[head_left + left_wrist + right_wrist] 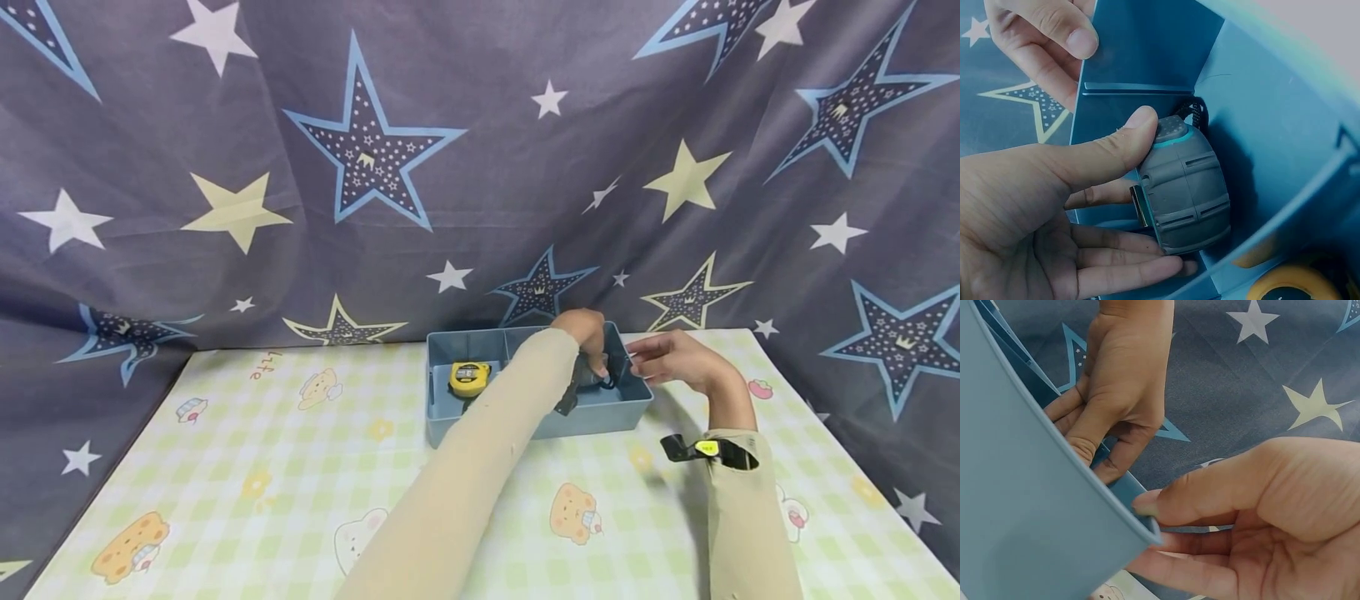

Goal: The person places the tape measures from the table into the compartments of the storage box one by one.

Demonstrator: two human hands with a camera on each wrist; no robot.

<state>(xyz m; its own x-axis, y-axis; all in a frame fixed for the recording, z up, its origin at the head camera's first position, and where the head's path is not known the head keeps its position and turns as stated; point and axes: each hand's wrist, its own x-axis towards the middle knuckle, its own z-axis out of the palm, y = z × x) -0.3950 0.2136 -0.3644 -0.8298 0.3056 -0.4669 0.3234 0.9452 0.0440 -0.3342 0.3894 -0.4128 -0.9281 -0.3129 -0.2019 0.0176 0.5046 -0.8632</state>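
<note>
My left hand [583, 327] reaches into the right part of a blue divided box [600, 419]. It pinches a dark grey tape measure [1194, 187] with a black wrist cord; in the left wrist view the thumb presses near its top and the fingers lie along its other side. The tape measure stands on edge inside the box, close to a wall. My right hand [686, 360] grips the box's right end, thumb over the rim and fingers outside, as the right wrist view shows. A yellow tape measure [469, 379] lies in the box's left compartment.
The box stands at the back of a table with a checked cloth [300, 475], near a dark star-patterned curtain [480, 208]. My left sleeve [465, 483] crosses in front of the box and hides its middle. A black wrist camera [678, 448] sits on my right wrist.
</note>
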